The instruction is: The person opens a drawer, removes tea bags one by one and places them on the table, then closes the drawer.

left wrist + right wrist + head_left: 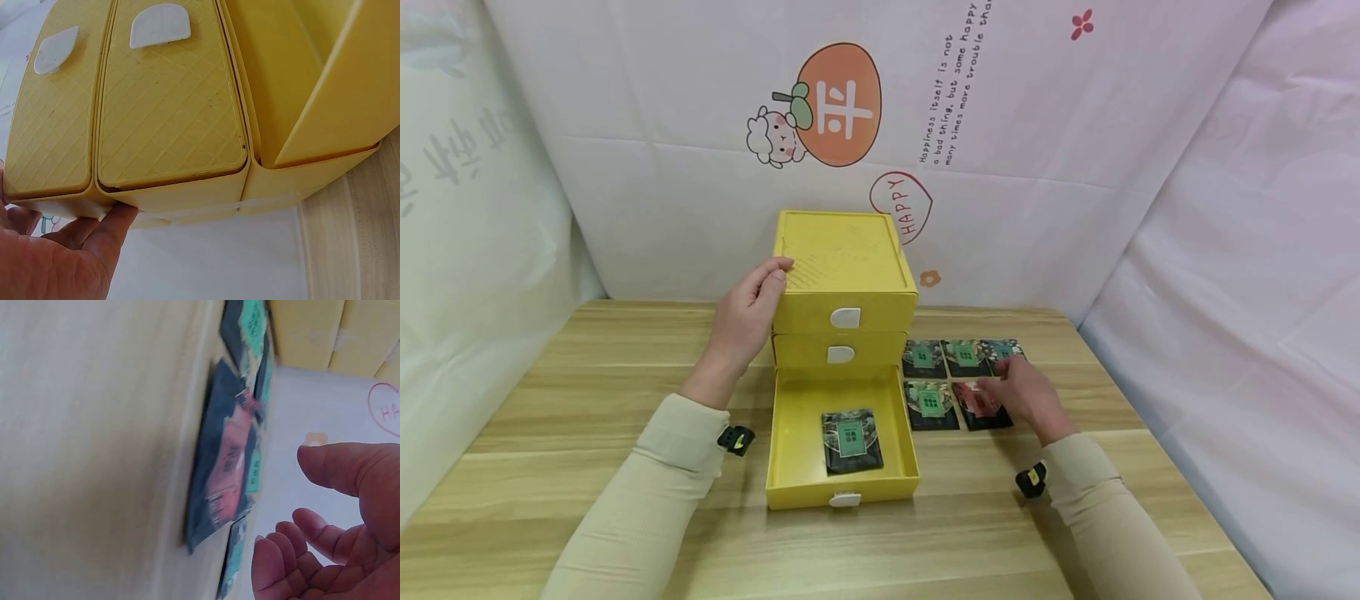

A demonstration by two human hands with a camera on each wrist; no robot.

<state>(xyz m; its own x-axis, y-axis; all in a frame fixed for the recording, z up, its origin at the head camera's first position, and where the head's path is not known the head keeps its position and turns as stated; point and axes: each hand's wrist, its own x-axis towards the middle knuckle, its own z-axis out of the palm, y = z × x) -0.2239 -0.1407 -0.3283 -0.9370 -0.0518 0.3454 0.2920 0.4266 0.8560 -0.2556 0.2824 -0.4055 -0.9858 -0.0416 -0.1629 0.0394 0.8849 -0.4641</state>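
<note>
A yellow three-drawer box (842,250) stands on the table with its bottom drawer (793,450) pulled out. One dark sachet with a green label (852,442) lies in that drawer. My left hand (745,321) rests against the box's upper left side, fingertips at the top edge; in the left wrist view its fingers (115,234) touch the side wall. Right of the box, my right hand (1028,396) hovers over a dark sachet with a red label (981,406). In the right wrist view, thumb and fingers stand apart from this sachet, with nothing between them.
Several green-labelled sachets lie in two rows beside the box, including one at the front left (931,406) and one at the back (966,358). White tabs (846,317) mark the drawer fronts. Printed white cloth (1000,233) hangs behind the wooden table (970,533).
</note>
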